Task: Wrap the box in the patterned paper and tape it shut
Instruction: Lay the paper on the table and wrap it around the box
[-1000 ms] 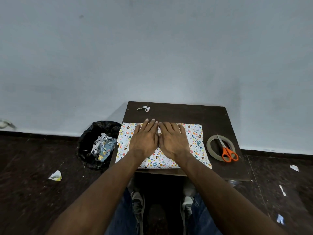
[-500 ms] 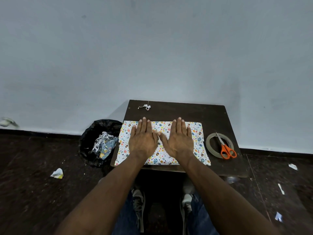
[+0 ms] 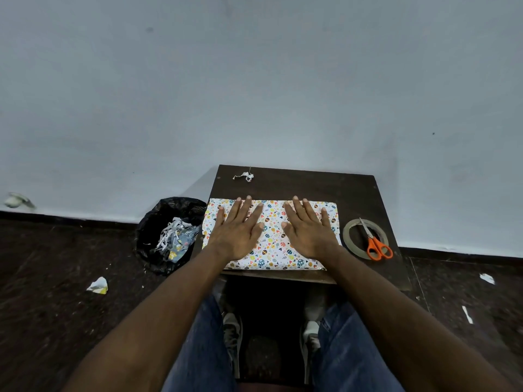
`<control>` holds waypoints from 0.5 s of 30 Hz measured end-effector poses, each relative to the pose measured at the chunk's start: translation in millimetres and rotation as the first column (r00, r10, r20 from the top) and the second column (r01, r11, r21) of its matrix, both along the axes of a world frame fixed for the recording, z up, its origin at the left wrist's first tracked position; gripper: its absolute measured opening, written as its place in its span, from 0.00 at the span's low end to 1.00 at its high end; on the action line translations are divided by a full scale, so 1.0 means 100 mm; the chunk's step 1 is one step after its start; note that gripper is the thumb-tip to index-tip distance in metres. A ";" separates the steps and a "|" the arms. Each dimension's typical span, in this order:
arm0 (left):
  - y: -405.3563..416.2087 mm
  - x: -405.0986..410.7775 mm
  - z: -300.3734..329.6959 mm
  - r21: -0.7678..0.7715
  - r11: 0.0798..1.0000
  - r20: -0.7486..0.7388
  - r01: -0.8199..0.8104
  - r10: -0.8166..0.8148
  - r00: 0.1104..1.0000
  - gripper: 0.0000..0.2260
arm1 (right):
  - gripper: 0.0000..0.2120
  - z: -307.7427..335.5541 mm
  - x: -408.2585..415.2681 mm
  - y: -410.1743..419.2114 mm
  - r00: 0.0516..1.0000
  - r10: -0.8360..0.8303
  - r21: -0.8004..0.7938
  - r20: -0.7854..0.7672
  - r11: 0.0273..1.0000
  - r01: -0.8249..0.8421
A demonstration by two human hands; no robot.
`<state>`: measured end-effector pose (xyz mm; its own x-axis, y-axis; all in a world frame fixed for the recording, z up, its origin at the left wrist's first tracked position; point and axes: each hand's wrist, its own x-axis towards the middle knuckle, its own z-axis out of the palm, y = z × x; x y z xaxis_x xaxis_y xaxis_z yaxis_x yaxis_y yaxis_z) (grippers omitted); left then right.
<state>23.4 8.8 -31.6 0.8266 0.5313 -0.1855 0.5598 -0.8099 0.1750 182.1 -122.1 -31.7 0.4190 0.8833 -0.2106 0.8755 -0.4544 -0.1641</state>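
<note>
Pressing flat on patterned paper (image 3: 271, 236): left hand (image 3: 237, 234), right hand (image 3: 310, 233).

The patterned paper (image 3: 271, 236) was white, strewn with small eggs, hearts and leaves in red, yellow, orange and dark blue. The table (image 3: 297, 185) was dark brown. The scissors (image 3: 377, 247) had orange handles; the tape roll (image 3: 351, 236) was greyish-brown. The bin bag (image 3: 152, 222) was black, the wall (image 3: 254, 80) pale blue-grey, the trousers (image 3: 345, 357) blue denim.

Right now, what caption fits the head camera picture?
Both hands, left and right, flat on patterned paper.
</note>
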 end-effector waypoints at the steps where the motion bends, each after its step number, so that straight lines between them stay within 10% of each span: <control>1: 0.02 -0.02 0.00 0.005 0.999 -0.012 0.036 -0.036 0.999 0.25 | 0.28 0.01 0.02 0.00 1.000 0.004 -0.008 -0.013 1.000 -0.004; 15: 0.06 -0.10 0.14 -0.061 0.989 -0.089 0.131 -0.137 0.987 0.36 | 0.52 0.20 0.17 0.01 0.989 0.106 -0.163 -0.100 0.979 -0.121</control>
